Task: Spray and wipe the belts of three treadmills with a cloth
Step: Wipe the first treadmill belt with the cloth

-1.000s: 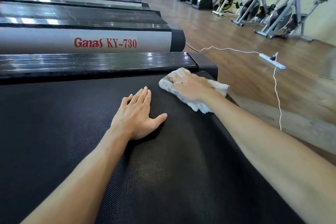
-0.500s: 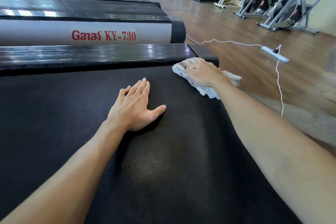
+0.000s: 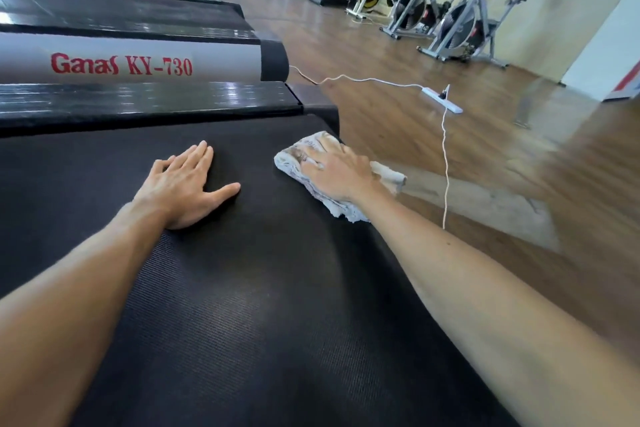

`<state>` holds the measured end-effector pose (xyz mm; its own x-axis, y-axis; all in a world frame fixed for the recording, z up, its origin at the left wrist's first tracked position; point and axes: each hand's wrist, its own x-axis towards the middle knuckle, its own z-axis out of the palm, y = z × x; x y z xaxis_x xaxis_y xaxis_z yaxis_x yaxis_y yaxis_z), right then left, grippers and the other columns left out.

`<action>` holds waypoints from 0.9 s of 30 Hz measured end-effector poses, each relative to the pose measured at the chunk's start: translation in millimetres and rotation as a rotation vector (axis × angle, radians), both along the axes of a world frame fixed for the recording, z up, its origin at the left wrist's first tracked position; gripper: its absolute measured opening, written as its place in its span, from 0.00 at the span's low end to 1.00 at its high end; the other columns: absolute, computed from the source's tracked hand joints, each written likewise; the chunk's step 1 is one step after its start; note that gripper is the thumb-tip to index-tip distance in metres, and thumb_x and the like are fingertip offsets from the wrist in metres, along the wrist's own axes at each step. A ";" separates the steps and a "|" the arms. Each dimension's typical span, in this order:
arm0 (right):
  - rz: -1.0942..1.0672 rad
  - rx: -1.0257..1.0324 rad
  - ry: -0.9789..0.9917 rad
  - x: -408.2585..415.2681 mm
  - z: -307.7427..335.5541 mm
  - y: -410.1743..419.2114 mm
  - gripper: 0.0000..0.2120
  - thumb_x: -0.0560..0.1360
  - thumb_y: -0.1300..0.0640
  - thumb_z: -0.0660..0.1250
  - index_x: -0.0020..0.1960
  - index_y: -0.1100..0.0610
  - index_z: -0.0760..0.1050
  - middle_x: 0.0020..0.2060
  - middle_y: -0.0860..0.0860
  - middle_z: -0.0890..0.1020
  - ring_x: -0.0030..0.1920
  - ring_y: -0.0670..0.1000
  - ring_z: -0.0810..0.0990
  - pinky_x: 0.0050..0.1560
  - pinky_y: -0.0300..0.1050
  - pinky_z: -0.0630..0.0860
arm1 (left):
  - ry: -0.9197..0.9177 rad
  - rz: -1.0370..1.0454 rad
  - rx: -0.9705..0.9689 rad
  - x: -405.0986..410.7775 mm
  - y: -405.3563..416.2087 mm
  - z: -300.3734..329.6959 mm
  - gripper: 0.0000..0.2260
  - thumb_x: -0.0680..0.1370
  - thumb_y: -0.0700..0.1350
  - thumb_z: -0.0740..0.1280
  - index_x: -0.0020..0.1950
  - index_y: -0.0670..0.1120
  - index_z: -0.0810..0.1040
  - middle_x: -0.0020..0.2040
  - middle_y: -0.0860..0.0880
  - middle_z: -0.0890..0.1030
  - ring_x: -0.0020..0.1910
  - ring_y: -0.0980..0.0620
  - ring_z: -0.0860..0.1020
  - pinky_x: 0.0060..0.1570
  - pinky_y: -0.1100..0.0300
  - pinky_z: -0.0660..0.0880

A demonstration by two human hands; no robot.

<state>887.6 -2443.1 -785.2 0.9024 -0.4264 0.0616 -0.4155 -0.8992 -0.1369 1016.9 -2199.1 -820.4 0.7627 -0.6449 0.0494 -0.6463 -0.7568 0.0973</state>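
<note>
A black textured treadmill belt point(image 3: 242, 305) fills the lower half of the head view. My right hand point(image 3: 337, 173) presses flat on a crumpled white cloth point(image 3: 298, 158) near the belt's rear right corner. My left hand point(image 3: 183, 184) lies flat on the belt to the left of the cloth, fingers together, thumb out, holding nothing. No spray bottle is in view.
The glossy black side rail point(image 3: 145, 99) borders the belt's far side. Beyond it lies a second treadmill point(image 3: 121, 64) marked "Ganas KY-730", with several more behind. A white power strip point(image 3: 441, 99) and its cord point(image 3: 446, 163) lie on the wooden floor at right. Exercise bikes point(image 3: 460, 21) line the far wall.
My right hand slid the cloth out to the belt's rear corner, then back a little toward me along the right edge. My left hand stayed planted on the belt.
</note>
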 end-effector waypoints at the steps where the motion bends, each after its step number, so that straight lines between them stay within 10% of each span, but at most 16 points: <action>1: 0.007 -0.003 -0.004 -7.3 -2.8 0.6 0.25 0.83 0.41 0.51 0.79 0.43 0.63 0.80 0.48 0.61 0.76 0.59 0.66 0.69 0.60 0.65 | -0.003 -0.003 0.012 -0.2 1.0 0.1 0.44 0.76 0.73 0.46 0.84 0.46 0.46 0.84 0.51 0.44 0.82 0.56 0.44 0.79 0.52 0.46; 27: -0.004 0.040 0.033 -202.3 -13.1 32.2 0.23 0.84 0.38 0.50 0.79 0.32 0.57 0.83 0.40 0.51 0.81 0.56 0.55 0.77 0.62 0.58 | 0.067 -0.214 0.008 -156.0 20.2 -1.2 0.50 0.67 0.77 0.34 0.83 0.50 0.39 0.81 0.57 0.35 0.78 0.62 0.34 0.79 0.51 0.37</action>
<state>685.4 -2410.9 -798.3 0.9021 -0.4313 0.0145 -0.4238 -0.8917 -0.1592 860.9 -2178.9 -821.6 0.6100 -0.7924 -0.0026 -0.7843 -0.6043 0.1405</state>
